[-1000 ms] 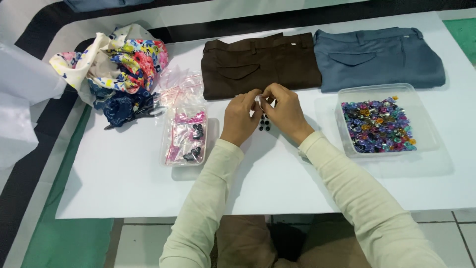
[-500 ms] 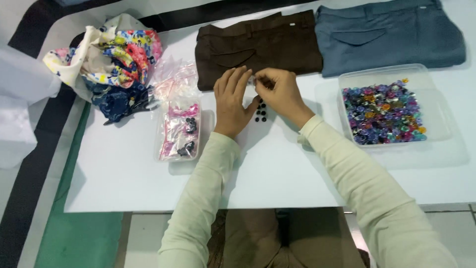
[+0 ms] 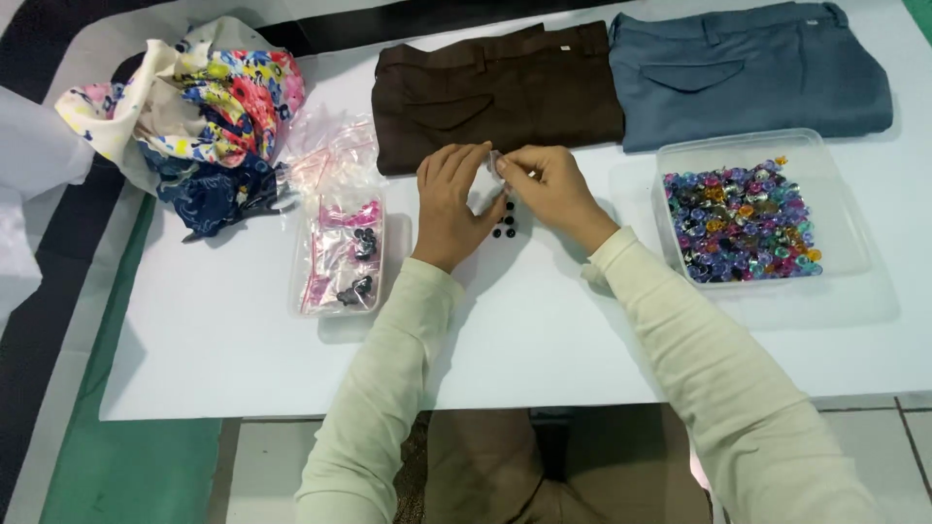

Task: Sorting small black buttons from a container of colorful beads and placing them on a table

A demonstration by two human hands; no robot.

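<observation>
Two hands: left hand (image 3: 449, 204) and right hand (image 3: 549, 189), fingers pinched together on one small clear bag (image 3: 494, 163) above the white tabletop (image 3: 544, 320). Several black buttons (image 3: 505, 225) beneath. Two folded trousers: brown (image 3: 495, 92), blue-grey (image 3: 748, 73). Two clear trays: beads (image 3: 743, 221), bagged buttons (image 3: 342, 254).

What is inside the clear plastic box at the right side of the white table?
The clear box holds a heap of small colourful beads. What lies under the heap is covered.
</observation>
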